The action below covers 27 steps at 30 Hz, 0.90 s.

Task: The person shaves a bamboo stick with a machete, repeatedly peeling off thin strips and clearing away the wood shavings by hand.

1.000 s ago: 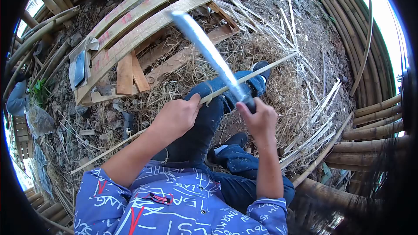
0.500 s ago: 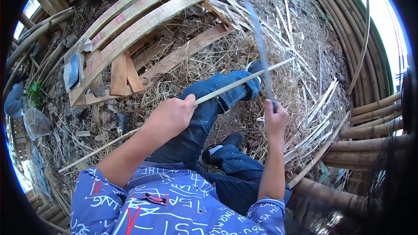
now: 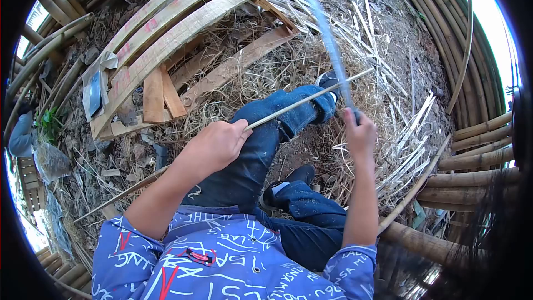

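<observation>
My left hand (image 3: 217, 143) is closed around a long, thin bamboo strip (image 3: 294, 104) that lies across my raised knee. One end points away to the right, past my shoe; the other runs back under my left forearm. In my closed right hand (image 3: 361, 130) is the dark handle of a long-bladed knife (image 3: 327, 36). Its blade is smeared by motion, points up and forward, and overlaps the strip near its far end in this view. Fine shavings dot my jeans (image 3: 302, 208).
A wooden slatted pallet (image 3: 183, 33) stands at the upper left, with a phone (image 3: 95, 91) on it. Curly shavings (image 3: 222, 91) cover the ground. Pale split strips (image 3: 411, 133) lie at the right, beside stacked bamboo poles (image 3: 477, 161).
My right hand has moved up and slightly right with the knife, whose blade now leans further left. The strip looks narrower between hand and tip, as if turned; my left hand stays nearly in place.
</observation>
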Each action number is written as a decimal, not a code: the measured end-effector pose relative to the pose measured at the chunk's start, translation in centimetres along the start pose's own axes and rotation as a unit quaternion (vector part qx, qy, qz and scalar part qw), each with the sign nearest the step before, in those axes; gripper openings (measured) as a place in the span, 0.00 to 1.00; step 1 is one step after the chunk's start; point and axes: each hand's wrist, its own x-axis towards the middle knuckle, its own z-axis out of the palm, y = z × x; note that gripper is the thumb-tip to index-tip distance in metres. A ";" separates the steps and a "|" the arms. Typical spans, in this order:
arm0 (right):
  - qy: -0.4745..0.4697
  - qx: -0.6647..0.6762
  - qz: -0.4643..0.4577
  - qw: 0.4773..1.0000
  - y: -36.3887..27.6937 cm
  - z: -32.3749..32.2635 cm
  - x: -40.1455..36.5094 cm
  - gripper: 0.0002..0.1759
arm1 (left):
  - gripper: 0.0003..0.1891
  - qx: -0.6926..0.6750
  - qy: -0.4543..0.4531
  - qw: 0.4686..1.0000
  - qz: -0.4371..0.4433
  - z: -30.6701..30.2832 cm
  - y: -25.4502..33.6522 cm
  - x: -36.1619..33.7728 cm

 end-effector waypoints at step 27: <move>-0.039 -0.013 -0.009 0.999 -0.8 -0.1 -0.9 0.29 | 0.14 -0.020 0.032 0.999 -0.024 0.7 -0.6 -0.4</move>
